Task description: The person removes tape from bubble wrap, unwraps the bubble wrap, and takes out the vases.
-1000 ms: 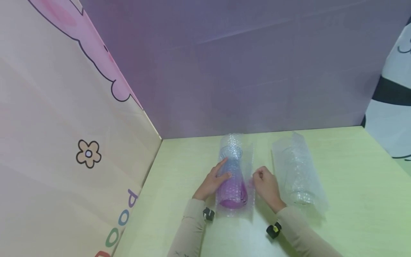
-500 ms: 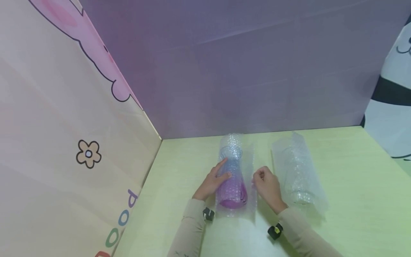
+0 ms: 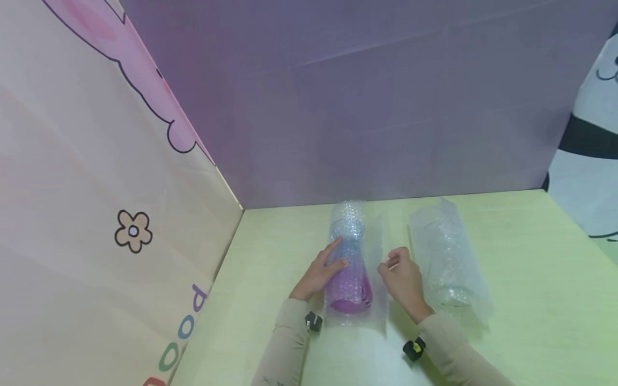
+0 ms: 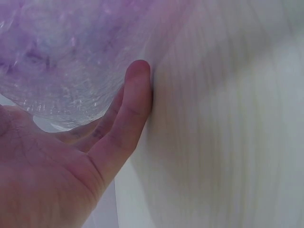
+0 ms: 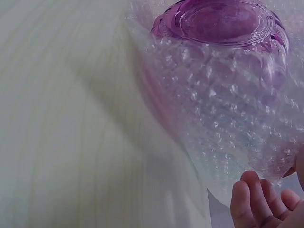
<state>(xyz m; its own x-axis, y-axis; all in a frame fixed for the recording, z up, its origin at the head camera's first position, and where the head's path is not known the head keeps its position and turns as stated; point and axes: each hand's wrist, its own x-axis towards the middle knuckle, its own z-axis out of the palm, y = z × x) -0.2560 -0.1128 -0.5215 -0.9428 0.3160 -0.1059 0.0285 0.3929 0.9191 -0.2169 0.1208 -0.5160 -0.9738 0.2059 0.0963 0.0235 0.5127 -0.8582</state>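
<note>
Pale table: left hand spread on vase; right hand loosened, pinch unclear; bubble-wrap flap wider, likely looser.

- The right hand, bunched into a fist a second ago, now has its fingers loosened, with a gap showing between the thumb and the finger above it.
- The free flap of the bubble wrap beside the purple vessel spreads further to the right than before, its lower corner most plainly; whether the fingertips still pinch its edge is hard to tell from the head view.
- The right sleeve and the black wrist camera sit slightly further right than a second ago.
</note>
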